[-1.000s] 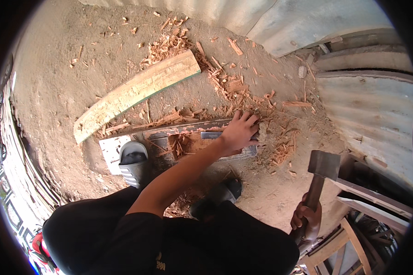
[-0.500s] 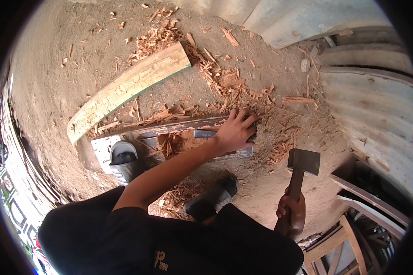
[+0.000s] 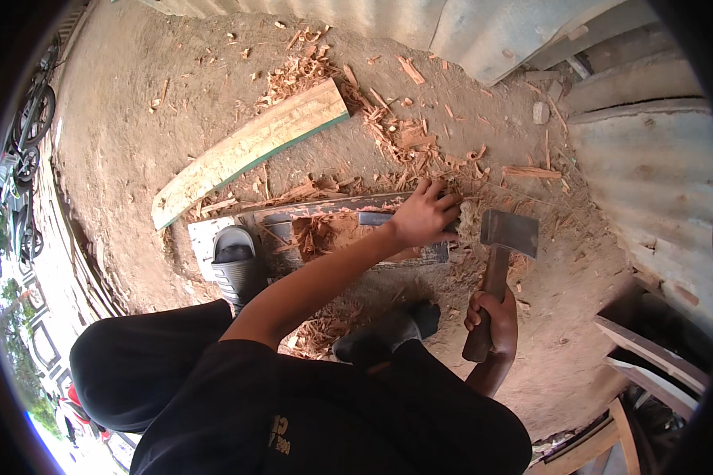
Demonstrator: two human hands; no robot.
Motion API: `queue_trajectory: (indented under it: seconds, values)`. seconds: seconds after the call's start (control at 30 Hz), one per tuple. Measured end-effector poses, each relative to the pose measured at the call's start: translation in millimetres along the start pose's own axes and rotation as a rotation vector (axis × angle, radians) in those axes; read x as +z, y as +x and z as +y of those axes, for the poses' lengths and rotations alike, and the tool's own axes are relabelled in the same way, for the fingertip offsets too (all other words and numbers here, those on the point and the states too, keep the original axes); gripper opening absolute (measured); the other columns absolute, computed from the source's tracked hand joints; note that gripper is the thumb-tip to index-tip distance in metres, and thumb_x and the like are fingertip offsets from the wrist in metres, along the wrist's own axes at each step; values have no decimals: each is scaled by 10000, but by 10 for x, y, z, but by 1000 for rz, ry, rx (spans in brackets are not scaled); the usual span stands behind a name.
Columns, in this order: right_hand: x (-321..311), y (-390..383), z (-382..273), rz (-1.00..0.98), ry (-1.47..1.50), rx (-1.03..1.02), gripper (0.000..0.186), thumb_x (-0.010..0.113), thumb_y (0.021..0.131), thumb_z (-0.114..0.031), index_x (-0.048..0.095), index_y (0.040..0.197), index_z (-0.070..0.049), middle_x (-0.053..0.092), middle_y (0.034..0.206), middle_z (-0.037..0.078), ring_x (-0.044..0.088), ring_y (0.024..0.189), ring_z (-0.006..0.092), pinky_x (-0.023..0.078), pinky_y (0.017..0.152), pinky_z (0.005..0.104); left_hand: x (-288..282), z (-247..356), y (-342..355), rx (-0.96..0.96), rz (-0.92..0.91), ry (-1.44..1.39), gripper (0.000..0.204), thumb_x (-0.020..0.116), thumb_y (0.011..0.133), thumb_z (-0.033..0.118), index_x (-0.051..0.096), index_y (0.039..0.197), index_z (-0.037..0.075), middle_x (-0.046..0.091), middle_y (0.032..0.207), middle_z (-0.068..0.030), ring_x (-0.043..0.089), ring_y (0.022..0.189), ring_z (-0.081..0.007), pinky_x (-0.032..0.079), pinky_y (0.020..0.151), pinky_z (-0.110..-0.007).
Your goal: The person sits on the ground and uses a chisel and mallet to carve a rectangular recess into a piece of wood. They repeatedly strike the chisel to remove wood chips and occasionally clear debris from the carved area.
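A hatchet with a broad dark metal head (image 3: 509,232) is held by its wooden handle (image 3: 477,345) in my right hand (image 3: 493,321). Its head stands just right of a long wooden block (image 3: 293,212). The block has a chipped dark edge and a reddish hollow cut into it. My left hand (image 3: 426,215) is curled over the block's right end, its fingertips partly hidden. A small dark flat bar (image 3: 375,218) lies on the block beside my left wrist. My sandalled left foot (image 3: 236,261) presses on the block's pale left end.
Behind the block lies a curved pale plank (image 3: 249,150) with a green edge. Reddish wood chips (image 3: 404,138) litter the dirt floor. Corrugated metal sheets (image 3: 650,170) stand at the right and back. Wooden frames (image 3: 602,447) sit at lower right, and motorbikes (image 3: 32,131) at far left.
My right hand has raised the hatchet and brought it left, nearer the block's end. My left hand stays on that end. The whole view has shifted slightly.
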State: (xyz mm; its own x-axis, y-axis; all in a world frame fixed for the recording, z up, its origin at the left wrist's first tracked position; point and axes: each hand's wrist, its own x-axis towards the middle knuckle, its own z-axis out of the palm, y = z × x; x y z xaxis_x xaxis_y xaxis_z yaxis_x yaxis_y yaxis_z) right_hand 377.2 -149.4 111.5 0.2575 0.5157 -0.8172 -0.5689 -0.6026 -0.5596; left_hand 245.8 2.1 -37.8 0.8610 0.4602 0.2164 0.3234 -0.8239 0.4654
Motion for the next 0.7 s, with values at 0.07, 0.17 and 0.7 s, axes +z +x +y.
queue_trajectory:
  seconds: [0.07, 0.17, 0.7]
  values:
    - [-27, 41, 108, -18, -7, 24, 232, 571, 774, -55, 458, 972, -11, 461, 647, 68, 428, 434, 122, 385, 391, 275, 7, -33, 6, -8, 28, -13, 481, 735, 630, 449, 657, 903, 61, 528, 1246, -61, 466, 1141, -273, 402, 932, -419]
    - [-37, 50, 219, 13, 3, 30, 234, 564, 772, -50, 456, 972, 1, 466, 645, 69, 427, 433, 123, 382, 394, 272, 20, -16, 7, -14, 45, -24, 481, 745, 617, 433, 652, 885, 44, 528, 1251, -62, 476, 1133, -271, 410, 937, -405]
    - [-45, 288, 306, 45, -180, -102, 167, 586, 818, -91, 464, 915, -30, 477, 622, 52, 446, 455, 128, 403, 432, 286, -77, 7, 101, -193, -152, -23, 1050, 688, 609, 673, 398, 1316, -46, 518, 1235, -187, 519, 1079, -319, 396, 940, -398]
